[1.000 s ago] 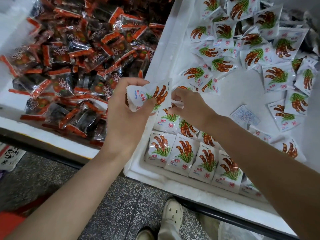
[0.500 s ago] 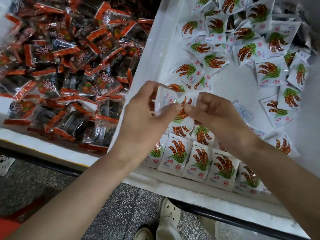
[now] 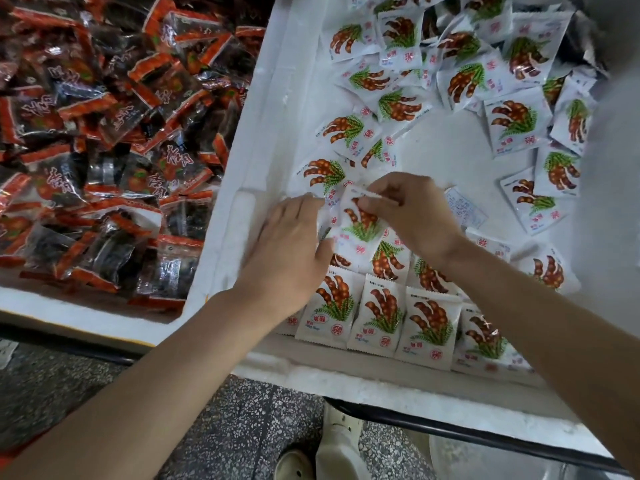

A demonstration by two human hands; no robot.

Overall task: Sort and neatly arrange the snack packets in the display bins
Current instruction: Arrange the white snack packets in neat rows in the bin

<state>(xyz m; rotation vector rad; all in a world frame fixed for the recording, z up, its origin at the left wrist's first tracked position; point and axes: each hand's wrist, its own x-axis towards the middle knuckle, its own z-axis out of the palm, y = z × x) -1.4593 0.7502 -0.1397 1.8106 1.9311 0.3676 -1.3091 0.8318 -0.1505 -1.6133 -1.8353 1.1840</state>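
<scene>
The right hand (image 3: 412, 216) pinches the top seam of a light, crinkly, probably slippery tamarind packet (image 3: 360, 221) at the neat rows in the white foam bin (image 3: 277, 98), the left hand (image 3: 291, 251) lying straight-fingered against its side; the flat seams look the surest hold.

light: bright, even, from overhead; the white foam bin (image 3: 273, 109) nearly washes out.
shadows: faint and soft inside the bin; floor (image 3: 242, 427) dimmer.
glare: small glints on the red-and-black packets (image 3: 114, 109).
blur: left hand (image 3: 291, 251) slightly smeared; white packet (image 3: 360, 230) beside it soft.
edges: wide-angle bending bows the bin walls; grey out-of-focus patch (image 3: 609, 168) at far right.
</scene>
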